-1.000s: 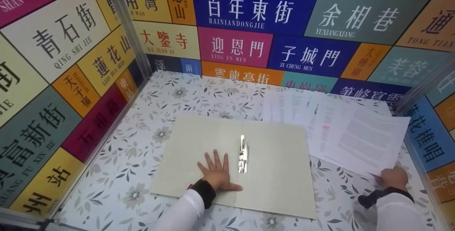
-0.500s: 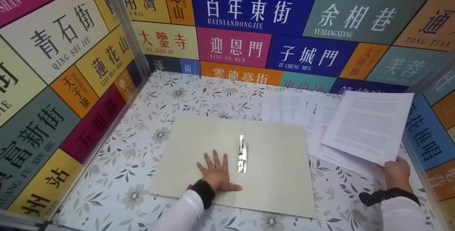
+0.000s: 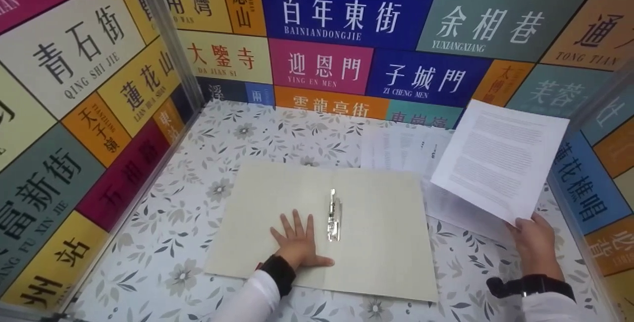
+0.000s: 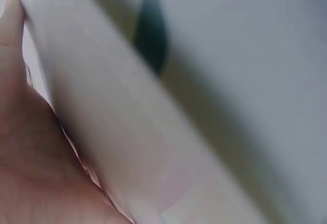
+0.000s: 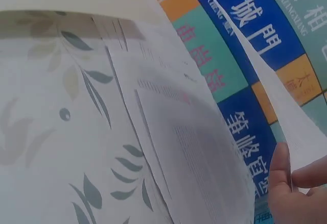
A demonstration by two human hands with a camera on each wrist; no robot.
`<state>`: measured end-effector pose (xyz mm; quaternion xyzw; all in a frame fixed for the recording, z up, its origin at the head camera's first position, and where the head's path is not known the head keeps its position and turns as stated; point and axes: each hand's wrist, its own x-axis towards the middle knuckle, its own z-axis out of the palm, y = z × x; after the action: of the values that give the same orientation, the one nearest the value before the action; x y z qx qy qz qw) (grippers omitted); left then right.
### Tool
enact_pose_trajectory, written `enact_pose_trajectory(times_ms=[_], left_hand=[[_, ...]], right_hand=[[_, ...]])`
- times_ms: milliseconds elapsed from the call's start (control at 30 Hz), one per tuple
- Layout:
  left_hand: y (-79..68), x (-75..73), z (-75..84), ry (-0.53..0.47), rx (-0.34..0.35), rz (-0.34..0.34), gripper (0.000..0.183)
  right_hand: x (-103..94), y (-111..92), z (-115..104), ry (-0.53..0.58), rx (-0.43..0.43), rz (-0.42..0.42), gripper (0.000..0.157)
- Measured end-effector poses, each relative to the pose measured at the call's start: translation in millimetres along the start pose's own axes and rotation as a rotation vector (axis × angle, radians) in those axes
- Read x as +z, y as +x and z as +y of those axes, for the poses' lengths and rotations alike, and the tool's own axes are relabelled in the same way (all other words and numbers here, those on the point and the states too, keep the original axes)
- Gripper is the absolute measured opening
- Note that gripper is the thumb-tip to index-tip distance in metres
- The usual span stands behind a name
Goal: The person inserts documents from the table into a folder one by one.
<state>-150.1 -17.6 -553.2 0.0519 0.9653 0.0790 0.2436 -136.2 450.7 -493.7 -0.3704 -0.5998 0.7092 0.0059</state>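
Note:
An unfolded cream folder lies flat, a shiny metal binder clip along its middle fold. My left hand rests on the folder's left half with its fingers spread straight, the thumb pointing toward the fold. At the right, my right hand pinches a printed sheet of paper by its lower right corner, thumb and fingers on either side. The sheet is lifted and tilted above other papers. In the right wrist view its edge stands up from the pinching fingers.
Several overlapping printed papers lie behind and to the right of the folder, partly covered by the lifted sheet. The table has a leaf-patterned cover. Walls with colourful street-name panels enclose it at the back and both sides.
My right hand has raised the sheet off the other papers and brought it up and slightly left. My left hand has stayed in place on the folder.

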Motion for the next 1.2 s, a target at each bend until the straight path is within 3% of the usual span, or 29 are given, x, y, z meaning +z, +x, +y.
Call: enact_pose_trajectory(times_ms=[100, 300, 400, 500, 800, 1100, 1200], left_hand=[[0.0, 0.5, -1.1, 0.004, 0.004, 0.01, 0.131], [-1.8, -0.1, -0.9, -0.005, 0.018, 0.032, 0.128], [-2.4, -0.1, 0.1, -0.028, 0.034, 0.056, 0.127], [-3.0, 0.0, 1.4, -0.05, 0.056, 0.086, 0.126], [-4.7, 2.0, 4.2, -0.088, 0.081, 0.106, 0.122], [-1.1, 6.6, 6.5, -0.133, 0.074, 0.113, 0.121], [-2.3, 7.1, 7.4, -0.148, 0.073, 0.103, 0.12]], right_hand=[[12.2, -10.1, 4.8, -0.012, -0.041, -0.06, 0.064], [31.0, -34.8, 21.5, -0.221, -0.101, -0.21, 0.063], [37.5, -45.2, 32.0, -0.244, -0.147, -0.287, 0.062], [43.4, -54.4, 42.0, -0.278, -0.174, -0.311, 0.06], [61.7, -72.2, 73.3, -0.414, -0.021, -0.279, 0.064], [80.5, -74.1, 98.9, -0.442, 0.081, -0.296, 0.067], [82.4, -76.0, 106.7, -0.473, 0.08, -0.295, 0.064]])
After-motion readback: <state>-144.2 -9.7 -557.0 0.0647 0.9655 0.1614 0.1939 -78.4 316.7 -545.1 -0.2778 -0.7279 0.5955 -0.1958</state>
